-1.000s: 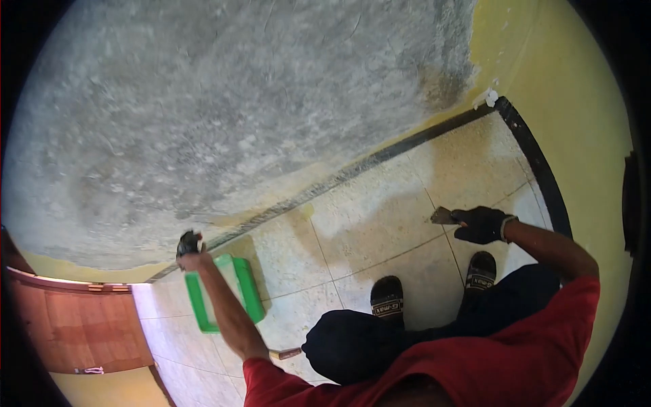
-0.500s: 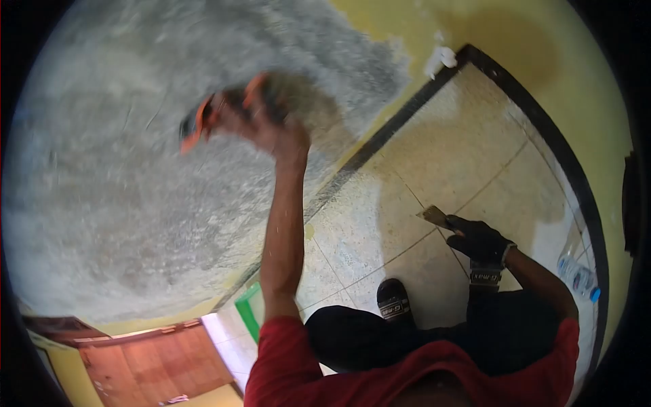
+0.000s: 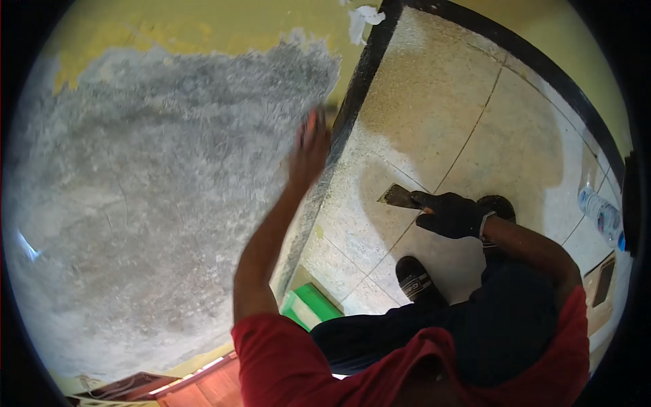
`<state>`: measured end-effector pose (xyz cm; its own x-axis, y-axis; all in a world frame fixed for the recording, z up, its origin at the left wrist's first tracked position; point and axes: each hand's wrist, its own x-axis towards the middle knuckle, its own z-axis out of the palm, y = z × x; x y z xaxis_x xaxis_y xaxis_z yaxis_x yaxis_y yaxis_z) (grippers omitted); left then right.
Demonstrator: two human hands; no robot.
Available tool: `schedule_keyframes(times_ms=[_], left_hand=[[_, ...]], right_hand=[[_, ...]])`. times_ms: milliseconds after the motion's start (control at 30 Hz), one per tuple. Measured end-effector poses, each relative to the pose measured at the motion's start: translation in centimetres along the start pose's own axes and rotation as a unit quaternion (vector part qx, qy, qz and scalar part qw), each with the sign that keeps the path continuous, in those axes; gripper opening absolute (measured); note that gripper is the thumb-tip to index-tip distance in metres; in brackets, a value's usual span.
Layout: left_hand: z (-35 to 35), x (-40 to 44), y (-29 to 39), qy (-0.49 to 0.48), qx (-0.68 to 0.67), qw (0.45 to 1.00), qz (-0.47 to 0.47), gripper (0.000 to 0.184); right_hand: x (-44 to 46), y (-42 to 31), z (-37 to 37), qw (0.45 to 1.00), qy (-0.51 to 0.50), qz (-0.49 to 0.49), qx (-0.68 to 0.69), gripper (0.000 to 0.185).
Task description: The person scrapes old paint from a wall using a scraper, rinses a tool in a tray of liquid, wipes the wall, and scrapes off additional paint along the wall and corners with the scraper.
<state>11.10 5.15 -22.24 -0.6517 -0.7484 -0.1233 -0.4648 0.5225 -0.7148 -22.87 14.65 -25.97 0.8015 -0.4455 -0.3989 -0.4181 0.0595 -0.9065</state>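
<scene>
My left hand [image 3: 310,152], bare and a little blurred, is at the lower edge of the grey wall patch [image 3: 169,163], beside the black skirting [image 3: 352,102]. Its fingers lie over an orange and black object, mostly hidden, whose kind I cannot make out. In a black glove, my right hand [image 3: 451,215] grips a putty knife [image 3: 399,197] by its handle. The blade points left, above the floor tiles [image 3: 447,115], and touches nothing that I can see.
A green and white box [image 3: 312,306] stands by the wall, near my left knee. On the right lies a clear plastic bottle [image 3: 600,210] with a blue cap. White crumpled material [image 3: 363,22] sits at the far corner. My sandalled foot [image 3: 417,278] is on the tiles.
My left hand has swept across the wall patch to the skirting, on the right in view. The view has turned. My right hand still holds the putty knife.
</scene>
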Motion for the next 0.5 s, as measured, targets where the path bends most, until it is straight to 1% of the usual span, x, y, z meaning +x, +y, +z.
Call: schedule_keyframes(times_ms=[33,67,100,133,167,233,267,300,333,367,400,433,467,500], left_hand=[[0.2,-4.5,1.3,-0.088,0.011,0.995,0.042,0.037],[-0.3,-8.7,2.2,-0.183,-0.031,0.981,0.058,0.037],[0.5,-13.4,2.7,-0.199,-0.048,0.975,0.083,0.037],[1.3,-16.2,2.7,-0.214,-0.065,0.969,0.108,0.038],[1.1,-15.6,2.1,-0.214,-0.063,0.969,0.106,0.038],[0.2,-12.3,0.8,-0.162,-0.098,0.978,0.085,0.04],[-0.4,-8.8,-0.5,-0.121,-0.099,0.985,0.077,0.039],[-1.7,-4.2,-2.1,-0.09,-0.06,0.99,0.092,0.039],[-1.4,0.2,-3.8,-0.005,-0.009,0.995,0.101,0.042],[-4.2,5.6,-6.1,-0.032,0.105,0.988,0.107,0.046],[-4.6,10.6,-8.5,0.023,0.139,0.986,0.094,0.049],[-6.6,15.4,-10.3,0.084,-0.021,0.995,0.047,0.046],[-8.2,19.5,-12.1,0.153,-0.04,0.986,0.05,0.045],[-10.1,23.6,-12.9,0.241,-0.154,0.958,0.012,0.039]], right_hand=[[0.1,0.5,0.4,1.0,0.005,-0.001,0.012,0.06],[0.0,1.4,1.0,0.999,0.032,-0.009,0.014,0.059],[-0.1,2.3,0.7,0.998,0.065,-0.017,0.005,0.057],[-0.2,2.9,0.4,0.997,0.069,-0.018,0.002,0.057],[-0.3,3.3,0.4,0.998,0.061,-0.019,0.002,0.057],[-0.4,3.4,0.3,0.999,0.048,-0.019,-0.005,0.056],[-0.6,3.5,0.1,0.999,0.042,-0.008,0.0,0.056],[-0.6,3.6,0.0,0.999,0.035,0.003,0.009,0.056],[-0.5,3.6,-0.1,0.999,0.03,0.003,0.01,0.056],[-0.5,3.6,-0.3,0.999,0.032,0.008,0.035,0.056],[-0.5,3.7,-0.3,0.998,0.032,0.014,0.061,0.057],[-0.3,3.9,0.0,0.997,0.024,0.017,0.064,0.057],[0.0,4.2,0.2,0.997,0.04,0.009,0.059,0.057],[0.3,4.6,-0.1,0.997,0.061,0.002,0.053,0.057]])
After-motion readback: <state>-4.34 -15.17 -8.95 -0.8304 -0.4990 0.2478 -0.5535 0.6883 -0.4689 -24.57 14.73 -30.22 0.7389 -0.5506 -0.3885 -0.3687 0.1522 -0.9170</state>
